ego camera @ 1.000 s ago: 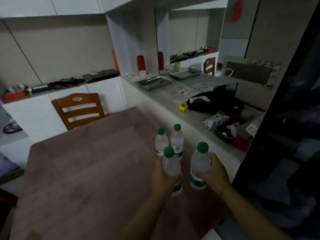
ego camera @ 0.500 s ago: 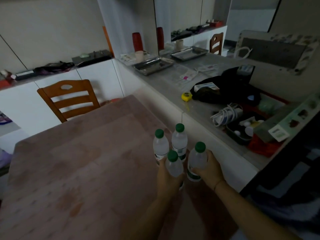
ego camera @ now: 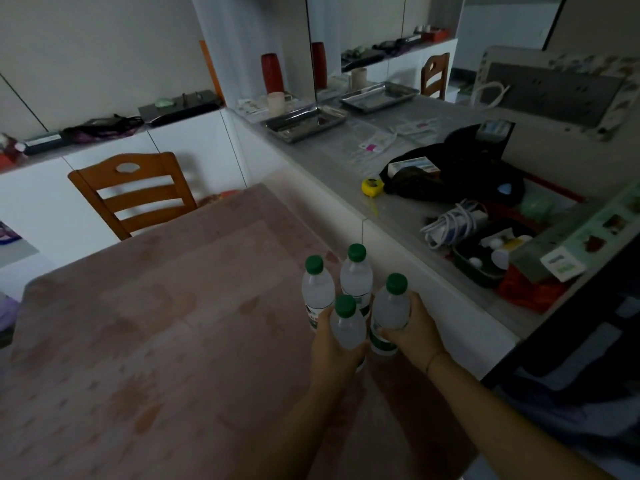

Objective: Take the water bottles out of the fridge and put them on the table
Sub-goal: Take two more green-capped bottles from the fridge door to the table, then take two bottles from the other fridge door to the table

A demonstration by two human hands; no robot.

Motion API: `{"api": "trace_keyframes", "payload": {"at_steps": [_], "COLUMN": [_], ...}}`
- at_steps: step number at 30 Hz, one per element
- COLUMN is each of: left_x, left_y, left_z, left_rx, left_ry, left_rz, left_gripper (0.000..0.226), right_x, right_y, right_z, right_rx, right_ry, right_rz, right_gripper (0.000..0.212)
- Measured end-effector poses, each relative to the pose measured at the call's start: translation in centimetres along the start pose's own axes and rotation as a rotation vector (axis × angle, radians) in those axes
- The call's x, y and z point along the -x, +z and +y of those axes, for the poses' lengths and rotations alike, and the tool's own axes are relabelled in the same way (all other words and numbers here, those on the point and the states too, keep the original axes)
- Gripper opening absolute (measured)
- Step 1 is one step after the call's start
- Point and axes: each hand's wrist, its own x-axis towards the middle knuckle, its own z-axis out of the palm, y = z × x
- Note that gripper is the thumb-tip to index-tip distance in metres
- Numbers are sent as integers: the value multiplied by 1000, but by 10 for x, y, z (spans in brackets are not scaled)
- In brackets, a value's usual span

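**Both held bottles down beside the standing pair**

Head view: left hand point(ego camera: 334, 344) grips front-left bottle point(ego camera: 347, 329), right hand point(ego camera: 414, 327) grips front-right bottle point(ego camera: 389, 308), fingers curled round each. Both sit closer to rear-left bottle point(ego camera: 317, 289) and rear-right bottle point(ego camera: 356, 280) on the table point(ego camera: 156, 323) than 1 s ago. Whether the held bottles' bases touch the table: can't tell.

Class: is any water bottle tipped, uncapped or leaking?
Nothing stands out. All upright, capped: rear left bottle, rear right bottle on the table; left hand grips the near left bottle, right hand the near right bottle.
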Motion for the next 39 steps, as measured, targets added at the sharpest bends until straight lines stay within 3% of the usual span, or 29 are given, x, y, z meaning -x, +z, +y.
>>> {"api": "trace_keyframes", "payload": {"at_steps": [4, 6, 9, 13, 19, 24, 30, 39], "left_x": [3, 7, 18, 38, 60, 82, 127, 207], "left_y": [-4, -9, -19, -30, -35, -36, -55, -101], "left_z": [0, -5, -7, -10, -15, -12, -14, -12], "left_rx": [-61, -121, -347, -621, -800, -855, -740, -688], "left_ry": [34, 58, 110, 99, 94, 281, 604, 719], "left_rz": [-14, -14, 24, 29, -143, -230, -277, -494], "left_gripper": [74, 80, 96, 99, 91, 91, 95, 93], "right_x": [7, 13, 26, 49, 91, 143, 228, 365], "right_y": [-5, -8, -12, -21, -27, -28, -14, 24], "right_z": [-3, 6, 11, 7, 20, 21, 25, 14], "right_rx": [32, 56, 287, 504, 748, 773, 760, 781], "right_ry": [-67, -86, -135, -191, -109, -97, -34, 128], "right_rz": [-11, 3, 28, 48, 6, 70, 238, 414], "right_gripper": [58, 76, 101, 90, 98, 96, 96, 93]}}
